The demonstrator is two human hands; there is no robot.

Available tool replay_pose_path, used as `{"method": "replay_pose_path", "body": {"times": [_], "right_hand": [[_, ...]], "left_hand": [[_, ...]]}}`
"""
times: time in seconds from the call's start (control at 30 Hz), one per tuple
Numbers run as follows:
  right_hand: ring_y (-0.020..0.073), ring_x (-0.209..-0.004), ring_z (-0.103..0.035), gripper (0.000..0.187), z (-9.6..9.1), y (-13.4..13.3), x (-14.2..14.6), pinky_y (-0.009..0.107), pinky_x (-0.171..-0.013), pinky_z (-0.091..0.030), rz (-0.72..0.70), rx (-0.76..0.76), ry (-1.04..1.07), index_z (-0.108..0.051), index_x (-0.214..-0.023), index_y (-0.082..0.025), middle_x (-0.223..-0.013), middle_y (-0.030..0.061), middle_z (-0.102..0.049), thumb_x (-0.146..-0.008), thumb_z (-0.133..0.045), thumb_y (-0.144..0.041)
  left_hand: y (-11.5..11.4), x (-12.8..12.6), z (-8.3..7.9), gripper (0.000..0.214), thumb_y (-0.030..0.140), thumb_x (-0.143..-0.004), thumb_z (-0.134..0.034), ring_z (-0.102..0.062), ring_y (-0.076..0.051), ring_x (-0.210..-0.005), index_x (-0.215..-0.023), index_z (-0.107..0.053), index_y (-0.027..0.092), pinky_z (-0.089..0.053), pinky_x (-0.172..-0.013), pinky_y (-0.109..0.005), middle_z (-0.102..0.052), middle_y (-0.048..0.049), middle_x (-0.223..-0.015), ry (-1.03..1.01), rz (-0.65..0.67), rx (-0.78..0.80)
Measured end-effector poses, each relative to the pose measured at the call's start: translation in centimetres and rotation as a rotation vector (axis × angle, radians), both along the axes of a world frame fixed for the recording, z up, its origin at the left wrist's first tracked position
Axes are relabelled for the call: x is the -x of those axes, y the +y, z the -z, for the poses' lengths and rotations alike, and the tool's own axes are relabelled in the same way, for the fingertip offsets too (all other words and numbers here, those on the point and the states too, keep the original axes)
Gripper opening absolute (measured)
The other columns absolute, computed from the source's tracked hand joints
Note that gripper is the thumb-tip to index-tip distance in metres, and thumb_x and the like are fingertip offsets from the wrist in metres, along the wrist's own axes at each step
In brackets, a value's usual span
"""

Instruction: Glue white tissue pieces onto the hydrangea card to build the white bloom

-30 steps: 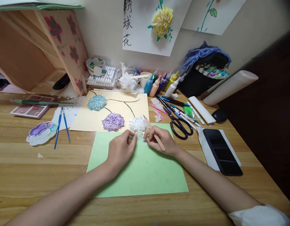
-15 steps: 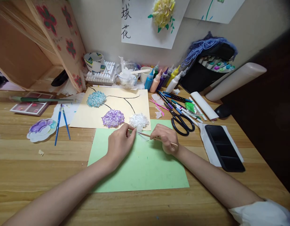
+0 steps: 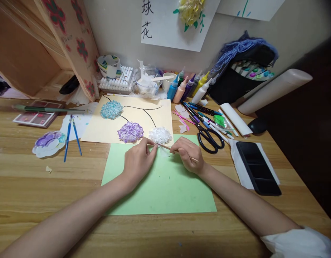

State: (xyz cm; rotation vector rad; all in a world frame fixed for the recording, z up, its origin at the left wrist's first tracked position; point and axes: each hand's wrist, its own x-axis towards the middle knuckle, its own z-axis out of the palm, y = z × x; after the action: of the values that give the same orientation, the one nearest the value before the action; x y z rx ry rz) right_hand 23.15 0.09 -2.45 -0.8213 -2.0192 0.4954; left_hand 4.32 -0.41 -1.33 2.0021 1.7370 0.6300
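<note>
Right hand (image 3: pixel 187 154): thumb and fingers pinch a stick (image 3: pixel 164 146) above the far edge of the green sheet (image 3: pixel 160 190). Left hand (image 3: pixel 138 159): thumb and forefinger pressed together at the stick's tip; what they pinch cannot be told. The white flower (image 3: pixel 160 135) lies at the cream sheet's (image 3: pixel 101 132) near right corner.

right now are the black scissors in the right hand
No, the right hand holds a wooden stick, while the black scissors lie on the table.
</note>
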Motion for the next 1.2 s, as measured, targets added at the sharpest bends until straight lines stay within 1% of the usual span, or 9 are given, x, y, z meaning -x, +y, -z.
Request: {"method": "replay_pose_path", "body": {"times": [0.17,0.3,0.47,0.57,0.73,0.87,0.93,1.03,1.2], "right_hand": [[0.0171,-0.065,-0.051,0.035,0.0,0.0,0.1,0.033,-0.065,-0.040,0.046,0.027,-0.004,-0.056,-0.078,-0.020,-0.066,0.0046,-0.057,-0.095,-0.027,-0.029],[0.0165,-0.064,-0.051,0.035,0.0,0.0,0.2,0.033,-0.065,-0.041,0.048,0.037,-0.010,-0.056,-0.077,-0.020,-0.066,0.0042,-0.057,-0.095,-0.027,-0.028],[0.0167,-0.065,-0.052,0.036,0.0,0.0,0.2,0.032,-0.065,-0.041,0.031,0.032,-0.016,-0.056,-0.076,-0.020,-0.066,0.0044,-0.058,-0.095,-0.027,-0.028],[0.0169,-0.065,-0.053,0.037,0.0,0.1,0.2,0.033,-0.065,-0.042,0.047,0.041,-0.019,-0.057,-0.076,-0.020,-0.066,0.0043,-0.058,-0.095,-0.027,-0.029],[0.0167,-0.066,-0.054,0.035,0.1,0.1,0.1,0.032,-0.065,-0.043,0.042,0.037,-0.005,-0.058,-0.078,-0.020,-0.067,0.0041,-0.059,-0.095,-0.029,-0.029],[0.0169,-0.068,-0.055,0.034,0.1,0.1,0.2,0.032,-0.066,-0.043,0.039,0.038,-0.025,-0.057,-0.078,-0.020,-0.069,0.0045,-0.060,-0.095,-0.029,-0.028],[0.0169,-0.067,-0.054,0.033,0.1,0.1,0.2,0.032,-0.066,-0.043,0.046,0.033,-0.027,-0.057,-0.078,-0.020,-0.068,0.0044,-0.060,-0.095,-0.029,-0.028],[0.0173,-0.067,-0.055,0.034,0.2,0.1,0.3,0.032,-0.065,-0.043,0.065,0.022,-0.021,-0.057,-0.078,-0.021,-0.067,0.0044,-0.059,-0.095,-0.029,-0.029],[0.0166,-0.062,-0.055,0.040,0.3,0.2,1.0,0.031,-0.061,-0.044,0.142,0.056,0.027,-0.058,-0.073,-0.021,-0.062,0.0037,-0.058,-0.096,-0.028,-0.035]], "left_hand": [[-0.1,0.0,0.2,0.023,0.035,-0.088,-0.042,-0.052,-0.012,-0.052,-0.095,-0.057,0.019,-0.027,-0.051,-0.022,-0.058,0.0020,-0.060,0.096,0.056,-0.024],[-0.5,0.0,0.4,0.025,0.033,-0.090,-0.038,-0.054,-0.013,-0.054,-0.097,-0.058,0.020,-0.025,-0.050,-0.023,-0.062,0.0003,-0.062,0.194,0.111,-0.084],[-1.1,-0.1,0.4,0.032,0.031,-0.092,-0.032,-0.058,-0.014,-0.057,-0.092,-0.062,0.019,-0.021,-0.049,-0.025,-0.066,-0.0026,-0.065,0.330,0.162,-0.165],[-1.1,0.0,0.1,0.035,0.032,-0.092,-0.031,-0.059,-0.014,-0.057,-0.092,-0.063,0.018,-0.019,-0.047,-0.025,-0.068,-0.0046,-0.067,0.401,0.157,-0.178],[-1.0,0.3,-0.1,0.036,0.028,-0.090,-0.030,-0.059,-0.017,-0.053,-0.101,-0.062,0.015,-0.017,-0.045,-0.026,-0.066,-0.0073,-0.066,0.523,0.076,-0.136],[-0.9,0.3,0.2,0.040,0.024,-0.088,-0.030,-0.060,-0.020,-0.053,-0.114,-0.059,0.013,-0.020,-0.044,-0.025,-0.066,-0.0084,-0.064,0.534,0.089,-0.075],[-0.8,0.2,0.2,0.042,0.022,-0.087,-0.031,-0.060,-0.020,-0.053,-0.116,-0.058,0.011,-0.021,-0.044,-0.026,-0.065,-0.0090,-0.063,0.539,0.105,-0.050],[-0.5,0.0,0.0,0.042,0.021,-0.087,-0.029,-0.060,-0.021,-0.053,-0.112,-0.060,0.009,-0.019,-0.043,-0.026,-0.065,-0.0099,-0.063,0.552,0.128,-0.031],[-0.2,-0.2,-0.3,0.042,0.020,-0.088,-0.026,-0.060,-0.020,-0.053,-0.090,-0.066,0.010,-0.017,-0.043,-0.027,-0.063,-0.0104,-0.059,0.571,0.143,-0.031]]}}
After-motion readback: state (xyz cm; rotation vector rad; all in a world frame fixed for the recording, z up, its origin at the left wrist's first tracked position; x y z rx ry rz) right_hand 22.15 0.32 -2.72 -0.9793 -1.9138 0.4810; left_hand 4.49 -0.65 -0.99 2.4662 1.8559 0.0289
